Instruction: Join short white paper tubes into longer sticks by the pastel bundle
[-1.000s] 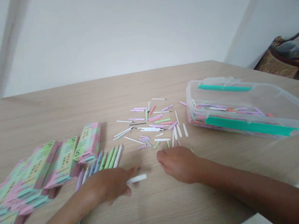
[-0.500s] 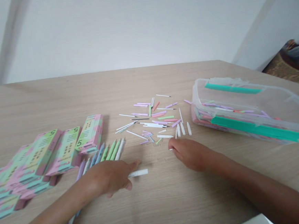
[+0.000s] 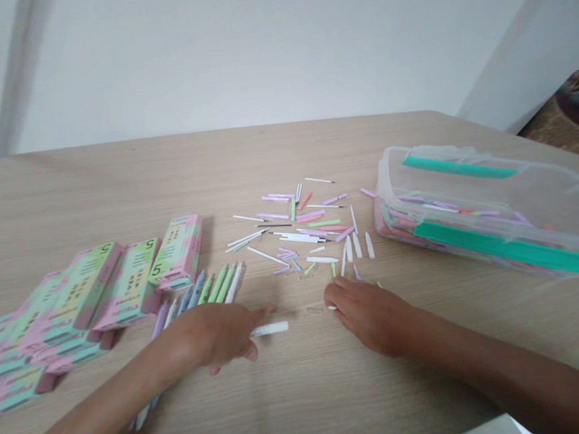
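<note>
Head view: my left hand (image 3: pixel 213 336) lies half-closed by a white pen barrel (image 3: pixel 269 328) on the wood table (image 3: pixel 117 190), I can't tell if it grips, and my right hand (image 3: pixel 370 317) pinches a thin white stick (image 3: pixel 331 307).

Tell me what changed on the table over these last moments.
The right hand reached forward toward the scattered pieces, then drew back slightly, its fingertips now on a thin white stick. The left hand stayed beside the white plastic tube. The scattered pastel pen parts, pink-and-green cardboard boxes and clear plastic tub stayed put.
</note>
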### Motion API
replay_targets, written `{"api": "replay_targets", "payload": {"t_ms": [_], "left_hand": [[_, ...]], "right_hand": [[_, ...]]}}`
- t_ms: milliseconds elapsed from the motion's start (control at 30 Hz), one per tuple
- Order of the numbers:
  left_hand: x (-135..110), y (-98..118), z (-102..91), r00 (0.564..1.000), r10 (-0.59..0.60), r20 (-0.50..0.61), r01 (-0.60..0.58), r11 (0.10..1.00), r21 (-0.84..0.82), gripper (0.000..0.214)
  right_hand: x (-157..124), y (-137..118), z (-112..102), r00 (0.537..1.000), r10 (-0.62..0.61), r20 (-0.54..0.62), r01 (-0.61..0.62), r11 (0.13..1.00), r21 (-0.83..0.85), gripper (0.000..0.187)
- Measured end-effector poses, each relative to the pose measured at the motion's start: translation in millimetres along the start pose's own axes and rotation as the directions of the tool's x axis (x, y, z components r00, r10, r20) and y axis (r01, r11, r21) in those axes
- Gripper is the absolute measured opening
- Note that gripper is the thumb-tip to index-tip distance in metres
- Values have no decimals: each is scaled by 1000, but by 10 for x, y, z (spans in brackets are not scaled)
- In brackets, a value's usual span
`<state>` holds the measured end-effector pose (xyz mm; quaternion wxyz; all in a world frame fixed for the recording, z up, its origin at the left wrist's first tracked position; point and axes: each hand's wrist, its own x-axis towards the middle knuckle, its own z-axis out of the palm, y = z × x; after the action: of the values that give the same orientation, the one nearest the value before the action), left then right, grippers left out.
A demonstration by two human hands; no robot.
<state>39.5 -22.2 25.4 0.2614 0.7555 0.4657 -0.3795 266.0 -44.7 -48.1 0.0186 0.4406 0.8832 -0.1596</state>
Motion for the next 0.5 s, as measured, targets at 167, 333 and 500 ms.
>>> {"api": "replay_targets", "payload": {"t_ms": [167,333,500], "left_hand": [[-11,4,18,1000,1,-14,-1,1000,5,73],[-20,25,23,1000,-15,-26,16,1000,12,76],[-19,14,16,1000,-8,-29,8,1000,5,75]], "right_hand": [[3,-31,-15,999,-13,-33,14,1000,26,10],[-3,-9,7,1000,24,-15,-25,999,-49,7],[19,-22,26,999,-22,-23,21,998,-53,9]]}}
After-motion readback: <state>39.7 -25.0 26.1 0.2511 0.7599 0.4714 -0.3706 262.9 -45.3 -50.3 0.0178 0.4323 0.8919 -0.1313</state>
